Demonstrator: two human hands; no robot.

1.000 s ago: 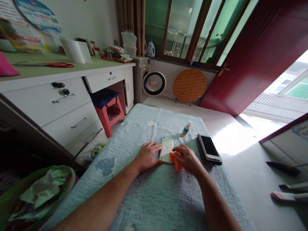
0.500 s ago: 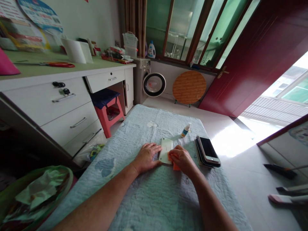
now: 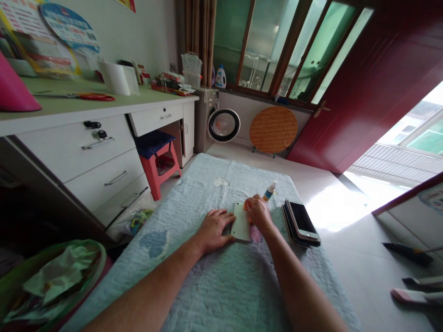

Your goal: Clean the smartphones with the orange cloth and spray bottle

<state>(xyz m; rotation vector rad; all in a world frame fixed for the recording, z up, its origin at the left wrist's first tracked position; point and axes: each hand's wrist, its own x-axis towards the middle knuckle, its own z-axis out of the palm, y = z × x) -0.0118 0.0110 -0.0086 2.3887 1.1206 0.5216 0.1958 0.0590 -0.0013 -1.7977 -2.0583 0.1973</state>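
A pale smartphone (image 3: 241,223) lies back up on the quilted cover (image 3: 207,286) in front of me. Against its left edge rests my left hand (image 3: 215,230), open, fingers stretched out and the thumb by the near corner. My right hand (image 3: 259,213) is closed on an orange cloth (image 3: 246,205) at the phone's upper right edge; most of the cloth is hidden under the fingers. Just beyond that hand stands a small spray bottle (image 3: 270,190) with a white cap, its lower part partly hidden. Farther right is a stack of phones (image 3: 302,222), a white one on top.
To the left is a white desk (image 3: 114,168) with drawers, with a red stool (image 3: 159,170) beside it. A waste bin (image 3: 102,258) stands at the lower left. Ahead are a washing machine (image 3: 204,113) with its door open and a round wooden tabletop (image 3: 273,129).
My right hand has slid away from me along the phone's right side, taking the orange cloth from the lower part to the upper edge. My left hand stays against the phone.
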